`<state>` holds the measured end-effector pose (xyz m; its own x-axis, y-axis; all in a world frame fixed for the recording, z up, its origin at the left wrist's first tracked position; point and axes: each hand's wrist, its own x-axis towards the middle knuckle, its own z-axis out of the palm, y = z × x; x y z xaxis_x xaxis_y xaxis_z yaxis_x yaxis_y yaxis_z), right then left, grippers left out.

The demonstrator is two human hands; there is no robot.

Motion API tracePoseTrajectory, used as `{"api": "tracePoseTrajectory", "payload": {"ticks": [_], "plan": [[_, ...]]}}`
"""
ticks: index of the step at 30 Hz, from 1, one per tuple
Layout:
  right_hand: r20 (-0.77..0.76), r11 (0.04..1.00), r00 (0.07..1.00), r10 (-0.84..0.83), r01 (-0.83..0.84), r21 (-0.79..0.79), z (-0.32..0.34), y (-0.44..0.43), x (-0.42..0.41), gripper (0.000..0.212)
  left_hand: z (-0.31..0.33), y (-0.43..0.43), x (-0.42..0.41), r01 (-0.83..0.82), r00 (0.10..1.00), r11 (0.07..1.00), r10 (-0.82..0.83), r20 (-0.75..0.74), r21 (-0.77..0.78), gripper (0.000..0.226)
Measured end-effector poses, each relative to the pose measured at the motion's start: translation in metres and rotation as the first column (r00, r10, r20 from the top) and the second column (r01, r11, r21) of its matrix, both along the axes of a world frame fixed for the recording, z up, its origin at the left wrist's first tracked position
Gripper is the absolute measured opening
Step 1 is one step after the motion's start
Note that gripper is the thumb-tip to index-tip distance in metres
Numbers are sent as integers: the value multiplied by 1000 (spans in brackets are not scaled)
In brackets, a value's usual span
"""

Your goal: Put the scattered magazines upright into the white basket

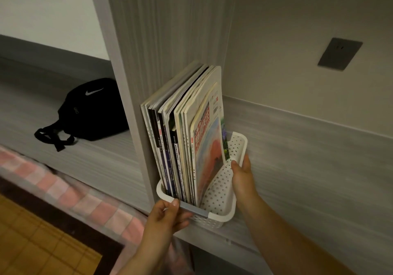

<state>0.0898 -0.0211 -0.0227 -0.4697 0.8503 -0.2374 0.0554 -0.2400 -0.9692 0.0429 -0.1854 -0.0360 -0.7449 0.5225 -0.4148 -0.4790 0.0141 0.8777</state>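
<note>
A white perforated basket (217,191) stands on a grey shelf, pushed against a vertical panel. Several magazines (182,130) stand upright in it, leaning slightly left; the rightmost one has a red and pale cover. My left hand (165,215) grips the basket's near end at its grey handle, thumb on top. My right hand (241,174) holds the basket's right rim, thumb hooked inside and fingers outside.
A black bag (93,108) with a strap lies on the shelf to the left of the panel (136,83). A pink checked bed cover (63,189) runs below the shelf edge. A dark wall socket (339,54) sits on the right wall.
</note>
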Motion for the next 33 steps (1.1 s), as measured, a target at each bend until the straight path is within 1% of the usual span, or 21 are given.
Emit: {"api": "tracePoseTrajectory", "payload": {"ticks": [6,15,20,24,27,28,30,32,33], "plan": [[-46,1000,999,14,-14,6,-3,0,-10,49,-3,0,-12,5,1000,1000,-5,19,18,16],[-9,1000,1000,1,-1,-6,-5,6,-14,48,-8,0,-14,23,1000,999,-23,-2,47,18],[-7,1000,1000,2,-2,-2,-6,7,-12,47,-7,-1,-11,12,1000,1000,-11,-22,25,18],[-16,1000,1000,11,-11,-10,-7,8,-9,49,-5,-4,-9,5,997,1000,-7,-71,-30,24],[0,994,994,109,-109,-11,-7,11,2,44,-3,-6,3,-6,993,996,-4,-117,-86,28],[16,989,989,146,-146,-8,-5,11,9,42,1,-6,10,2,991,993,-18,-130,-118,28],[60,977,976,210,-211,12,0,16,22,39,7,-2,27,22,981,991,-47,-190,-133,27],[90,975,971,221,-223,2,3,26,42,52,12,7,46,43,966,988,-79,-247,-148,26],[102,977,972,211,-212,-2,7,33,52,54,15,14,57,53,957,988,-92,-274,-146,24]]}}
